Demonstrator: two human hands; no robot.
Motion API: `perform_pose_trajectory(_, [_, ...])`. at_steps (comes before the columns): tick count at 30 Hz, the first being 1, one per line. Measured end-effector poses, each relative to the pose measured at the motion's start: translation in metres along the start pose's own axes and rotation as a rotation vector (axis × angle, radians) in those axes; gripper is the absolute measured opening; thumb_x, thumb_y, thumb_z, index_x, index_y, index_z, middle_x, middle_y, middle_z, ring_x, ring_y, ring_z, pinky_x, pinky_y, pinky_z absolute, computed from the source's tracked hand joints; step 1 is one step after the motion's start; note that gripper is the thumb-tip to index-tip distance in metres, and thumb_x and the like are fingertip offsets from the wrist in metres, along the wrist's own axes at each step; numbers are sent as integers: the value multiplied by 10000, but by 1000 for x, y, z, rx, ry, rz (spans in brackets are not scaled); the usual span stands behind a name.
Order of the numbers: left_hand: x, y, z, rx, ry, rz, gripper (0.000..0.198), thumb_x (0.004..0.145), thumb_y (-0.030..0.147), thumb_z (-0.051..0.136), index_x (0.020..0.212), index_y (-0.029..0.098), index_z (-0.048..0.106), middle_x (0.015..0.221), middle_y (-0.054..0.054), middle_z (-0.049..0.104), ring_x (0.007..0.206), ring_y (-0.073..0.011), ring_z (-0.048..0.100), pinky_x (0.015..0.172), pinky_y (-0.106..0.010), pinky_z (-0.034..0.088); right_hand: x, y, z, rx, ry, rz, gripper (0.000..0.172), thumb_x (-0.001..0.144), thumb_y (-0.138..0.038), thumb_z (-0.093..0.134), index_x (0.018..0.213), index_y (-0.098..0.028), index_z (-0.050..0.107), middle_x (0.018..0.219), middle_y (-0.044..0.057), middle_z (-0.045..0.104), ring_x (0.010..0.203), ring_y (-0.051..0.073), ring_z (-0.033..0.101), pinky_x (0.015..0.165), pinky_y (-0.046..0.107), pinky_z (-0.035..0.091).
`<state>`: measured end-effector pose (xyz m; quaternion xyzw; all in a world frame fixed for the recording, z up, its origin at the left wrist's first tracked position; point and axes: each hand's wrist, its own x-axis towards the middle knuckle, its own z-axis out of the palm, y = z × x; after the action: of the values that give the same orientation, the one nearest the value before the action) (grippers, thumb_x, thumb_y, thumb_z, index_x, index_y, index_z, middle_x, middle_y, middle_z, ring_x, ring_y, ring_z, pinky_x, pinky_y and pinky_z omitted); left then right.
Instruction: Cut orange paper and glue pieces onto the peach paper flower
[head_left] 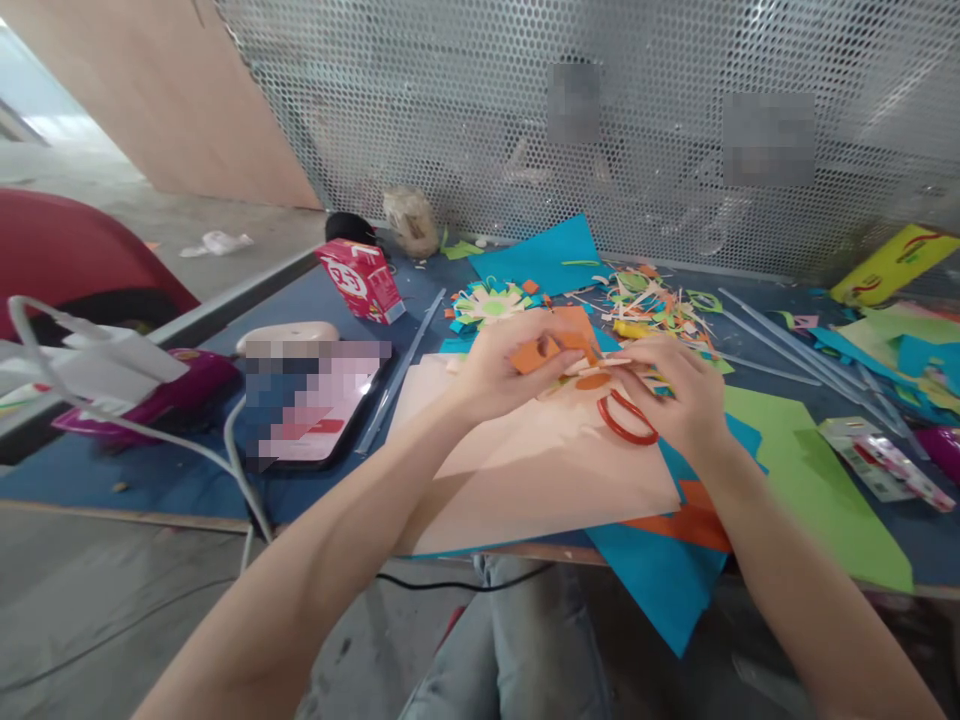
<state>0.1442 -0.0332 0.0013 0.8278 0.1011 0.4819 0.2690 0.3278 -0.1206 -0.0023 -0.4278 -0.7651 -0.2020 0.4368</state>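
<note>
My left hand [506,368] is closed on a piece of orange paper [574,325], thumb pressed along its lower edge. Close against it, my right hand [679,385] is closed too, its fingertips pinched together at the paper; what sits between them is too small to make out. Just below the fingers shows a small orange oval [592,382]. Red scissor handles [628,420] show beside my right hand, with the blades hidden. Under both hands lies a stack of pale pink paper sheets [517,480]. A fringed paper flower [491,305] lies beyond my left hand.
Paper scraps [652,300] are heaped behind my hands, near blue paper [540,255]. Green paper [817,490] lies to the right, with clear glue sticks [802,350]. On the left are a phone [322,410], a red box [360,280] and a white cable [172,435]. A perforated metal panel [450,110] stands behind.
</note>
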Motion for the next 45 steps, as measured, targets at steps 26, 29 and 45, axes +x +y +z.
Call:
perform_pose_trajectory(26, [3, -10, -5, -58, -60, -336, 219, 719, 268, 610, 859, 129, 703, 861, -97, 699, 721, -159, 653, 611, -231, 534, -4, 0, 4, 46, -58, 280, 49, 762, -255, 611, 806, -239, 624, 736, -11, 677, 653, 124, 616, 562, 234, 465])
perform_pose_trajectory(29, [3, -13, -7, -22, -75, -286, 199, 720, 246, 608, 858, 144, 710, 862, -89, 704, 731, -154, 649, 635, -233, 527, -4, 0, 3, 34, -58, 294, 57, 766, -276, 604, 801, -238, 628, 731, -6, 676, 650, 129, 615, 562, 243, 463])
perform_pose_trajectory(45, [4, -8, -3, -136, -42, -395, 271, 751, 378, 590, 775, 128, 692, 718, -59, 676, 633, -135, 626, 542, -218, 502, -5, 3, 7, 242, -72, 538, 82, 727, -274, 627, 780, -211, 618, 716, 1, 633, 645, 124, 583, 578, 255, 459])
